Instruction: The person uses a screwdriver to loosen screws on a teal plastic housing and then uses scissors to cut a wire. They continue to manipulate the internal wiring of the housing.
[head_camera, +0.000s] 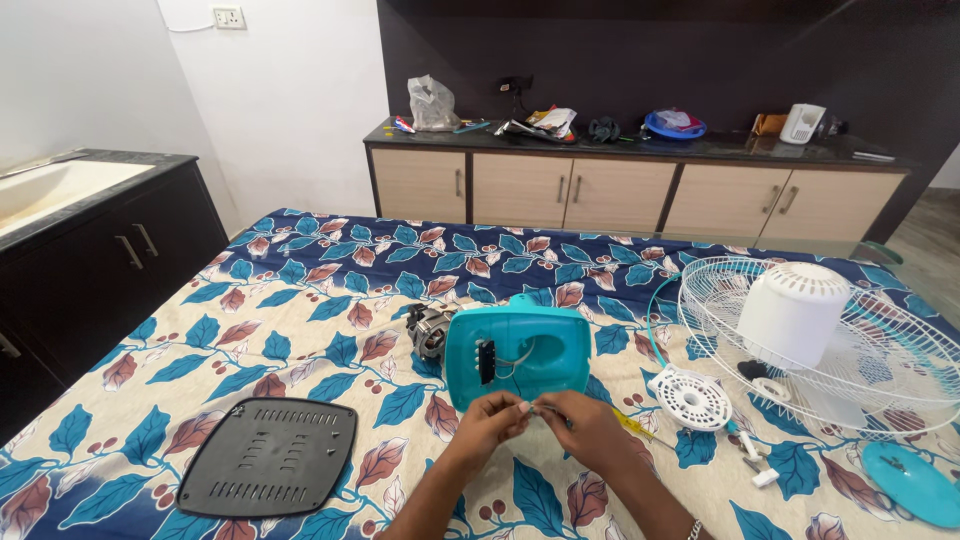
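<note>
I have the thin wires pinched between the fingertips of both hands, just in front of the teal fan housing they run out of; my left hand closes thumb and forefinger on one end, and my right hand closes on the other, so the ends meet in the small gap between them; I hold them low over the bedspread and close to my body because the leads are short and cannot come far from the housing. The housing stands near the middle of the bed, tilted with its open back and dark switch block facing me, which keeps the wiring in sight; the motor lies touching its left side, still tied to it by the leads as far as I can tell. A yellow-handled screwdriver lies just right of my right hand, within reach. Toward the near left corner of the bed lies the dark slotted cover plate, flat and well apart. Along the right edge lie the white wire fan guard with the white motor cover set inside it, a small round white grille beside its near rim, and a teal disc by the near right corner.
</note>
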